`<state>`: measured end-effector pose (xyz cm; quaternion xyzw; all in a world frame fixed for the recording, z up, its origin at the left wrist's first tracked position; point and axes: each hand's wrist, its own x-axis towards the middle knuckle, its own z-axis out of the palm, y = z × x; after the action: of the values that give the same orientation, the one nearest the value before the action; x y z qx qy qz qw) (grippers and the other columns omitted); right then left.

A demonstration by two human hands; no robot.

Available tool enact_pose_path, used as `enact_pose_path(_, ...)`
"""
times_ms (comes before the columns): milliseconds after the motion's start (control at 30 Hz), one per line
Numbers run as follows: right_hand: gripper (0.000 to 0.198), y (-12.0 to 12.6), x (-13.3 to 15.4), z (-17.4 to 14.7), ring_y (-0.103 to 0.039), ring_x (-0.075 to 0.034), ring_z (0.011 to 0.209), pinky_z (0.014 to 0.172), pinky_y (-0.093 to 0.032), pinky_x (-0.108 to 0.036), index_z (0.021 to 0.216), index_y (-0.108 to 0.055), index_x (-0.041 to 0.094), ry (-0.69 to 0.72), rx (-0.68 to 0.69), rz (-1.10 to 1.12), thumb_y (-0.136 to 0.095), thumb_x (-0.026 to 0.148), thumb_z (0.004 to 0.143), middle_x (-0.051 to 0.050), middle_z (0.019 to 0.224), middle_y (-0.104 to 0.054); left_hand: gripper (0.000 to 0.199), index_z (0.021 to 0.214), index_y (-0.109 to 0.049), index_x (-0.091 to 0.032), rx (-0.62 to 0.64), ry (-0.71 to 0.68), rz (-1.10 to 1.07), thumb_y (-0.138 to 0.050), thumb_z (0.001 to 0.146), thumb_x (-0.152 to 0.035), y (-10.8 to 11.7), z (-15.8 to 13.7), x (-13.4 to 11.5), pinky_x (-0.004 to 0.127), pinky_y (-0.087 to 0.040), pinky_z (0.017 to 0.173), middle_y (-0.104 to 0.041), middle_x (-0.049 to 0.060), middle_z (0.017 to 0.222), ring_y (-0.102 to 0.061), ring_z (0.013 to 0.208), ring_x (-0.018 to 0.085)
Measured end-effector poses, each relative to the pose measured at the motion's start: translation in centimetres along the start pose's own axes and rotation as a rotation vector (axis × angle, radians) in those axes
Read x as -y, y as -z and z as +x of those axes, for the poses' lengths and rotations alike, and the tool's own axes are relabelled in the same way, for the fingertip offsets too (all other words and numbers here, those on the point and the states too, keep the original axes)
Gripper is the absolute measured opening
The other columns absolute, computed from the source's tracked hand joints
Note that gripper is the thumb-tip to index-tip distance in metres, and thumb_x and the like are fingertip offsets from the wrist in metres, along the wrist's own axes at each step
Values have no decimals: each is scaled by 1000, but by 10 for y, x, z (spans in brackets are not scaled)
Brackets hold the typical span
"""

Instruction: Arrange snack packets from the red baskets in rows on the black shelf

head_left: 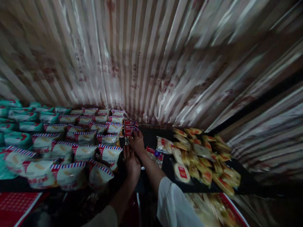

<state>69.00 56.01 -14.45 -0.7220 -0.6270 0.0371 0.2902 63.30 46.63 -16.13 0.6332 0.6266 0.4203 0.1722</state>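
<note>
A red snack packet (130, 126) with blue and white print and a clear lower part stands at the right end of the rows of bags, close to the wall covering. My right hand (137, 142) has its fingers closed on the packet's front. Just below, my left hand (132, 164) grips around its lower edge, where the dim light blurs the fingertips. Beside my right forearm lies another red and blue packet (155, 153) with a clear part. A white and red packet (164, 145) is just behind that one.
Rows of white bags (85, 153) with striped tops fill the left, with teal bags (17, 139) farther left. Yellow packets (201, 157) lie heaped on the right of the black shelf (169, 179). A striped plastic sheet (142, 63) hangs behind. Lower down is another heap (208, 208).
</note>
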Motion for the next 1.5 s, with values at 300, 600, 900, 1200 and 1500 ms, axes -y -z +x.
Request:
enact_pose_path(300,47,-1,3,-4,-39,-32,130,106,-32,-47,129,-55,10,13,3,-74,-48,31,88,-20,132,-54,45,121,-61,-11,30,35,34,-46,78,-9,-2,-1,2,54,-28,112,-52,18,137,-28,140,32)
enact_pose_path(600,45,2,3,-7,-36,-33,132,102,-36,-49,129,-55,15,21,-138,-98,-50,30,87,-18,139,-46,46,128,-52,-7,-41,-43,-102,-36,85,-10,12,-13,-7,53,-21,116,-42,20,145,-22,143,28)
enact_pose_path(900,43,45,2,-60,-29,-32,137,104,-35,-47,127,-56,16,79,-93,-76,-51,27,86,-17,147,-37,50,141,-38,-9,149,-134,-189,-29,94,-27,62,-50,-39,47,-20,117,-35,15,150,-20,144,24)
enact_pose_path(1200,35,87,21,-153,-34,-28,134,107,-36,-45,118,-63,24,82,-52,51,-44,30,89,-7,146,-40,51,143,-35,-11,379,-191,-250,-33,94,-23,130,-140,-40,42,-29,116,-31,13,152,-25,142,23)
enact_pose_path(1500,41,92,-13,-179,-33,-29,131,105,-35,-48,123,-59,18,-85,-203,-54,-44,22,85,-11,147,-37,47,131,-53,-18,572,-161,-327,-40,86,-15,162,-192,-13,43,-38,110,-48,11,142,-43,133,21)
